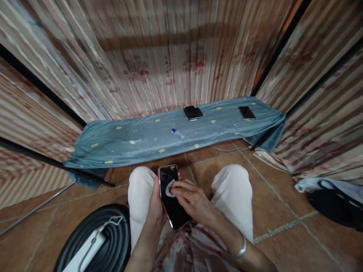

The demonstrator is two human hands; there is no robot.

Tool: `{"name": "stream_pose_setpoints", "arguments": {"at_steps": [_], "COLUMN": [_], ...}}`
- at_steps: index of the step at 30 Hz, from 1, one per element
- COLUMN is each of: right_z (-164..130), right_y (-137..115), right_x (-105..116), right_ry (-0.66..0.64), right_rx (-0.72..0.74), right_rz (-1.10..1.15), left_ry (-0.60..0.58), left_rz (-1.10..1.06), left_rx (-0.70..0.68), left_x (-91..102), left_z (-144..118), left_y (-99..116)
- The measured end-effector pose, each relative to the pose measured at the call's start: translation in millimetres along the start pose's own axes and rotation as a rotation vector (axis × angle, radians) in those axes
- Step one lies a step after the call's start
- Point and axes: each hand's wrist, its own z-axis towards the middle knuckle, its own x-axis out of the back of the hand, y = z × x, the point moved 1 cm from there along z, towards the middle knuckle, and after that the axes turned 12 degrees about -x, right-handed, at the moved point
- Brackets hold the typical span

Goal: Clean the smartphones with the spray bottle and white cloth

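fingers (176, 185) on glossy flat phone (172, 204)

Left hand (157, 204) cupped upright; right hand (190, 198) fingers pinched, pressing inward.

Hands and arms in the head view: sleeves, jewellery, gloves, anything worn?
Both hands are bare, no gloves. The right hand has a silver bangle at the wrist. The left hand and its forearm show nothing worn. No sleeves reach either forearm in view; rings cannot be made out.
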Motion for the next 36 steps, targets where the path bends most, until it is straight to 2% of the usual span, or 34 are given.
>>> {"name": "stream_pose_setpoints", "arguments": {"at_steps": [9, 15, 20, 26, 33, 36], "right_z": [10.2, 18.7, 22.0, 20.3, 3.7, -1.0], "right_y": [20.4, 20.0, 9.5, -7.6, -13.3, -14.8], "right_x": [9.5, 15.7, 8.2, -1.2, -11.0, -13.6], "right_ry": [0.259, 0.302, 0.358, 0.249, 0.066, -0.005], "right_rx": [-0.036, -0.026, 0.011, 0.050, 0.074, 0.061], "right_rz": [-0.180, -0.254, -0.265, -0.209, -0.100, -0.058], "left_ry": [0.041, 0.040, 0.046, 0.063, 0.022, 0.043], "left_rz": [0.016, 0.050, 0.036, 0.031, -0.031, -0.003], "left_rx": [0.013, 0.037, 0.075, 0.017, -0.073, -0.126], "left_x": [-6.9, -4.5, -2.5, 1.7, -0.2, -1.4], "left_z": [-6.5, -9.8, -10.8, -5.3, 6.3, 8.6], "left_y": [-4.6, -13.6, -19.4, -21.4, -3.9, 2.2]}}
